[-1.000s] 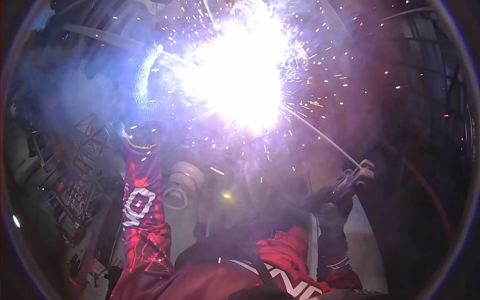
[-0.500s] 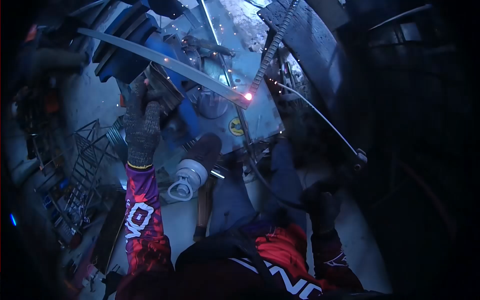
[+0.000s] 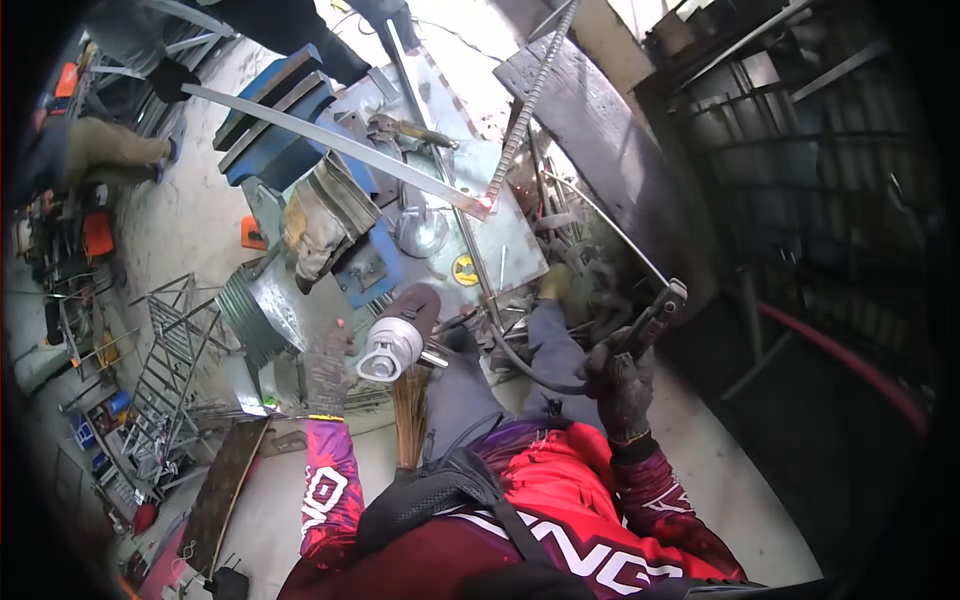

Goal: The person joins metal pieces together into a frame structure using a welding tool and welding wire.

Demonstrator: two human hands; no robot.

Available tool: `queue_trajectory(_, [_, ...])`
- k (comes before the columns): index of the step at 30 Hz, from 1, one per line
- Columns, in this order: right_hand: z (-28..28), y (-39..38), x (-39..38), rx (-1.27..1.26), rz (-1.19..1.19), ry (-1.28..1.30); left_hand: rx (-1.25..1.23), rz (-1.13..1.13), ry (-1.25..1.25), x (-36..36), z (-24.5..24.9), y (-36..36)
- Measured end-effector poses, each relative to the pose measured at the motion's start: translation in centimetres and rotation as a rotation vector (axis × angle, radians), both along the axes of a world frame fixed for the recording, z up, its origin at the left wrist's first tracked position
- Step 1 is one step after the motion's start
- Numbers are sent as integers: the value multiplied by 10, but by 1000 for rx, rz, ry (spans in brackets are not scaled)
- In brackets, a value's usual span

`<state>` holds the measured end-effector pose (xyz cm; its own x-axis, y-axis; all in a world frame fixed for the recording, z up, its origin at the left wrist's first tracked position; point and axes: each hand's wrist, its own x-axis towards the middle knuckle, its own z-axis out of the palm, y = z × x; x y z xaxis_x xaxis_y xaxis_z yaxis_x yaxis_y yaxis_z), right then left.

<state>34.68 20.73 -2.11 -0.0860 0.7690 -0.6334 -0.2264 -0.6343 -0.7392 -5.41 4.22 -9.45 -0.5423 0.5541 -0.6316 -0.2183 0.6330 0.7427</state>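
My right hand (image 3: 625, 395), in a dark knit glove, is closed around a welding electrode holder (image 3: 655, 318). A thin electrode (image 3: 605, 215) sticks out of its head toward the upper left. My gloved left hand (image 3: 328, 368) hangs open over the floor, left of a brown bottle (image 3: 395, 340) with a silver looped lid, holding nothing I can see. A flat metal bar (image 3: 340, 142) meets a ribbed steel rod (image 3: 530, 110) above a metal plate (image 3: 515, 225); a small red glow shows at their joint. A co-worker's dark-gloved hand (image 3: 172, 80) is at the bar's far end.
A blue vise-like block (image 3: 275, 115) with a tan, worn piece of cloth or leather (image 3: 315, 225) stands left of the plate. A clamp (image 3: 410, 132) lies on the plate. Metal frames (image 3: 175, 340) stand at left, a dark board (image 3: 600, 130) at upper right. Another person's legs (image 3: 115, 155) show at left.
The bright arc and sparks are gone, and the view is lighter. My left hand has drawn back from the blue block. The electrode has moved slightly away from the joint.
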Motion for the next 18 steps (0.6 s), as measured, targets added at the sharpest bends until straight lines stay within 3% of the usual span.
queue_trajectory(2, [1,7,-9,46,53,9,-260,-394,422,5,-3,-14])
queue_trajectory(3, [-1,0,-17,82,68,16,-229,-370,434,5,-11,-36])
queue_trajectory(5, [10,-3,-16,17,30,120,-350,-64,73,16,-14,-62])
queue_trajectory(6, [12,-6,-15,42,32,127,-326,-61,80,19,-19,-76])
queue_trajectory(9, [21,-19,-19,-6,-29,196,-377,-224,62,20,-35,-125])
queue_trajectory(11, [25,-28,-31,90,-88,250,-443,-560,212,8,-54,-151])
queue_trajectory(15, [36,-51,-54,250,-192,238,-435,-715,300,-19,-68,-179])
queue_trajectory(16, [39,-55,-56,297,-208,196,-416,-722,304,-27,-77,-184])
queue_trajectory(18, [44,-59,-58,356,-229,154,-495,-510,95,-43,-90,-187])
